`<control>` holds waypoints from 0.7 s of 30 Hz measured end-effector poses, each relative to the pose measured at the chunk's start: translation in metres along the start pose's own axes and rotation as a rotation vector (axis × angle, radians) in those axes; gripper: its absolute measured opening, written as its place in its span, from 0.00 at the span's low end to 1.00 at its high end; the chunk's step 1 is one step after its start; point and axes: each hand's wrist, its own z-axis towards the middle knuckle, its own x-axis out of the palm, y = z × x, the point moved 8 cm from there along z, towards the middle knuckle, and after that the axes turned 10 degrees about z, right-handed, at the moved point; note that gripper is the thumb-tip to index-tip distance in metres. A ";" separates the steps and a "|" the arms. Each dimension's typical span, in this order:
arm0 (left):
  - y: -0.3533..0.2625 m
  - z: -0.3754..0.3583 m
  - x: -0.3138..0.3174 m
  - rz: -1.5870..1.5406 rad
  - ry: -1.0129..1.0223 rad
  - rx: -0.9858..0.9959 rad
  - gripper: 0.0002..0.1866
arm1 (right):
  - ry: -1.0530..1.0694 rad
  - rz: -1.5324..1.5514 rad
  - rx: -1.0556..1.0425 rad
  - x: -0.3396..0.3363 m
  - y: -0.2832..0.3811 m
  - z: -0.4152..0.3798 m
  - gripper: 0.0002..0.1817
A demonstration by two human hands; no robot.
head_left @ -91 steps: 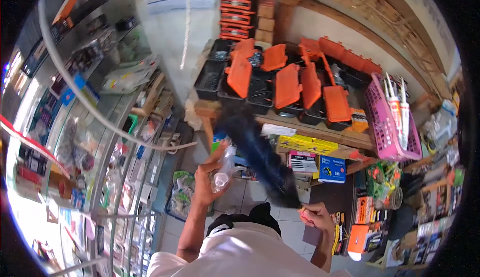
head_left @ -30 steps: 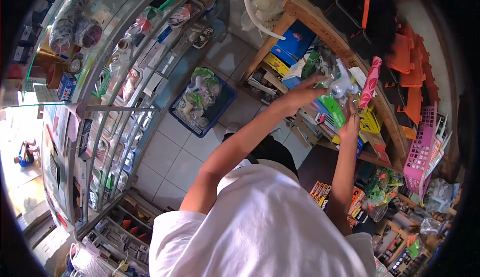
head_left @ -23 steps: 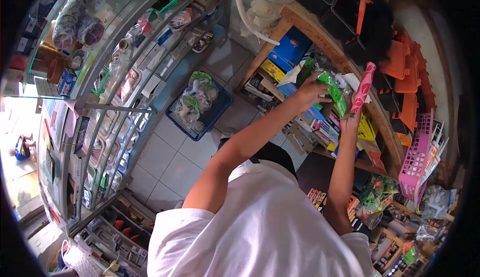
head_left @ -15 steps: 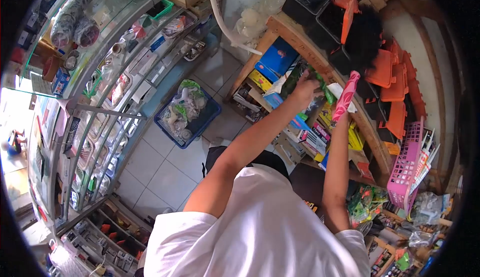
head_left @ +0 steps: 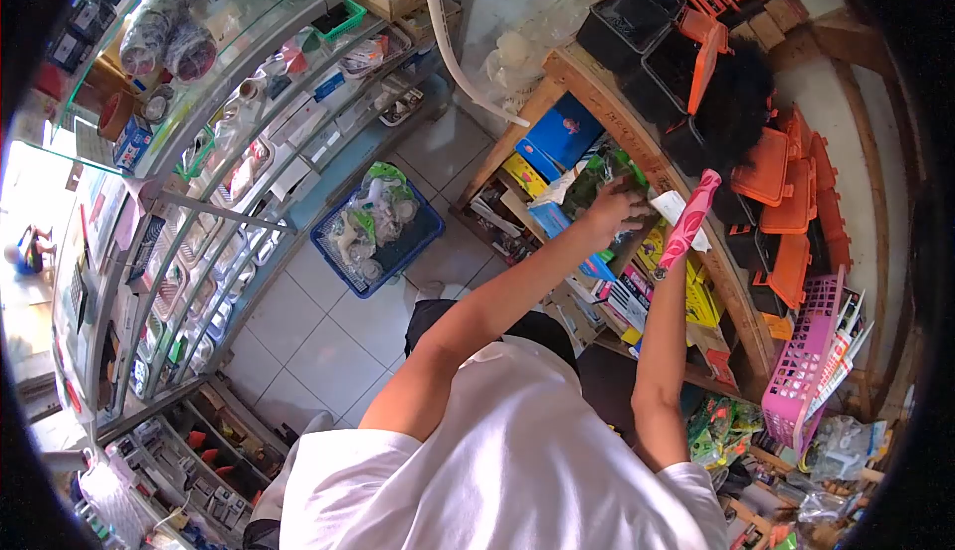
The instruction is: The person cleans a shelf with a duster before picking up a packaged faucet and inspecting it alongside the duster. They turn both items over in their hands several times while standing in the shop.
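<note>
My left hand (head_left: 617, 212) reaches into a wooden shelf compartment, its fingers apart and slightly blurred. Just beyond it lie green plastic packs (head_left: 625, 165). I cannot make out anything held in it. My right forearm runs up to the pink patterned handle (head_left: 693, 220) of what looks like a duster, with a dark fluffy head (head_left: 741, 102) above. My right hand (head_left: 669, 205) is washed out by bright light and partly covered by the handle, which it appears to grip. Blue boxes (head_left: 562, 137) and yellow boxes (head_left: 701, 296) stand in the shelf around my hands.
Black bins with orange lids (head_left: 766, 162) line the shelf top, beside a pink basket (head_left: 804, 366). A blue crate (head_left: 423, 242) of plastic-wrapped goods sits on the tiled floor (head_left: 328, 341). Glass display shelves (head_left: 199, 202) curve along the left. A white pipe (head_left: 446, 43) hangs at the back.
My left hand has shifted slightly down, with its fingers farther from the green packs. The duster handle sits a little lower and to the right. The whole view has shifted slightly.
</note>
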 end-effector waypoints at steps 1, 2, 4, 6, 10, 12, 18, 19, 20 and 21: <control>-0.001 -0.008 0.001 0.050 -0.008 -0.027 0.29 | -0.003 -0.014 -0.014 0.000 0.000 0.000 0.23; -0.003 -0.015 0.003 0.101 -0.016 -0.052 0.30 | -0.001 -0.032 -0.031 0.001 0.002 0.000 0.23; -0.010 -0.028 0.008 0.163 0.021 -0.068 0.29 | 0.005 -0.081 -0.071 0.004 0.004 -0.003 0.23; -0.017 -0.047 0.008 0.226 0.056 -0.084 0.29 | 0.009 -0.160 -0.135 0.004 0.007 -0.008 0.24; -0.046 -0.104 0.023 0.159 0.180 -0.060 0.27 | 0.035 -0.421 -0.338 0.011 0.015 -0.027 0.25; -0.051 -0.127 0.019 0.226 0.167 -0.086 0.28 | 0.066 -0.562 -0.434 0.021 0.016 -0.037 0.26; -0.067 -0.183 -0.008 0.233 0.087 -0.108 0.25 | 0.109 -0.809 -0.572 0.044 0.010 -0.049 0.28; -0.071 -0.190 -0.015 0.210 0.067 -0.098 0.23 | 0.111 -0.826 -0.585 0.046 0.009 -0.050 0.29; -0.073 -0.197 -0.020 0.212 0.063 -0.095 0.23 | 0.113 -0.845 -0.592 0.047 0.008 -0.051 0.29; -0.075 -0.204 -0.029 0.208 0.014 -0.103 0.23 | 0.120 -0.859 -0.601 0.049 0.006 -0.052 0.29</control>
